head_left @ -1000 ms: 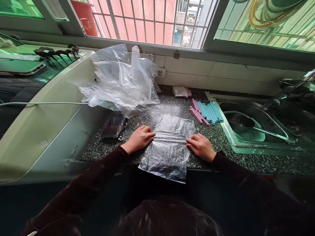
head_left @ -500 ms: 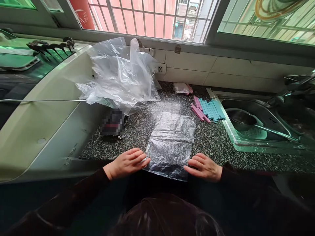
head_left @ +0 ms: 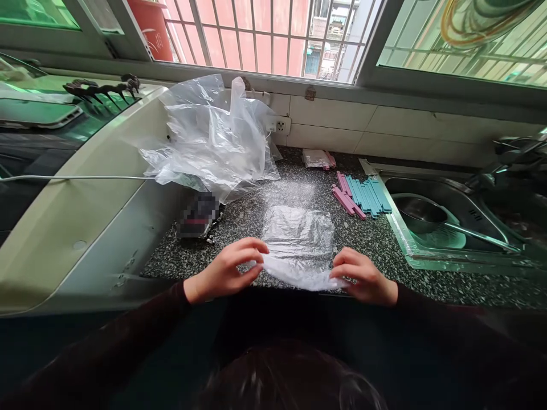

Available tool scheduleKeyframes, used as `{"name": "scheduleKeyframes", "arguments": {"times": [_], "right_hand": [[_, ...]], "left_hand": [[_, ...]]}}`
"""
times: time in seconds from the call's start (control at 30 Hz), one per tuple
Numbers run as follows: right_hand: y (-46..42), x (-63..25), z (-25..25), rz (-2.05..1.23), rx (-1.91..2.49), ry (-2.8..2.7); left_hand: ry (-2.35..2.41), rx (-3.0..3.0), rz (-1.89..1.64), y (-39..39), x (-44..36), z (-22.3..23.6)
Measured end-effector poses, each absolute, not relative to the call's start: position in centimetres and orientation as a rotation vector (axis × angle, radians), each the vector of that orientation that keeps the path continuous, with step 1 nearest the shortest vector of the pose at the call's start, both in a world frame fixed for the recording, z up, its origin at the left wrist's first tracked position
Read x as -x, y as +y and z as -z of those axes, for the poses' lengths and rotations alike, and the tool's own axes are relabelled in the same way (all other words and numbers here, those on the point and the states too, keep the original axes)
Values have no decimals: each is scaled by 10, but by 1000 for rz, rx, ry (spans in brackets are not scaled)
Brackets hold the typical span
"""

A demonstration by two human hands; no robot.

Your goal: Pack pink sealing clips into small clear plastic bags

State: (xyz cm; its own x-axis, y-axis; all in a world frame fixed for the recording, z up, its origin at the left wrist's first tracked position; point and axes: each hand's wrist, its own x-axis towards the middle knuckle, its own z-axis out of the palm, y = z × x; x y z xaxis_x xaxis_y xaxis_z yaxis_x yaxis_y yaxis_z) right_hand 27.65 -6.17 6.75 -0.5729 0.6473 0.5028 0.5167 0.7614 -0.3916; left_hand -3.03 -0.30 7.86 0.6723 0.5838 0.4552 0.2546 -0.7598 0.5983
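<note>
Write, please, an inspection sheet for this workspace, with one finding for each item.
Surface: dark speckled stone counter, light reflected on it.
Things in hand: thin clear plastic sheet, wrinkled, near edge lifted and blurred.
Clutter: large crumpled translucent plastic bag; flat pink strips and flat turquoise strips beside the sink.
Hands: left hand and right hand at opposite ends of that edge; grip unclear.
Cables: thin white cable, away from the sheet.
Surroundings: steel sink holding a round metal pan; barred window.

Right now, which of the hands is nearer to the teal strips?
Right. The right hand is on the near side of the teal strips; the left hand is farther off, to their left, across the clear plastic.
</note>
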Motion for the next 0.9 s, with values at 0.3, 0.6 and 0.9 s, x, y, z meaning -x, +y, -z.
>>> {"name": "scheduleKeyframes", "arguments": {"times": [0.3, 0.6, 0.9], "right_hand": [[6, -282, -60, -622, 1467, -1972], [33, -275, -37, -388, 1778, -2056], [31, -273, -34, -370, 1922, -2081]], "left_hand": [[983, -1592, -914, 73, -3, -62], [1204, -1357, -907, 87, -5, -34], [1294, -1541, -953, 70, 19, -27]]}}
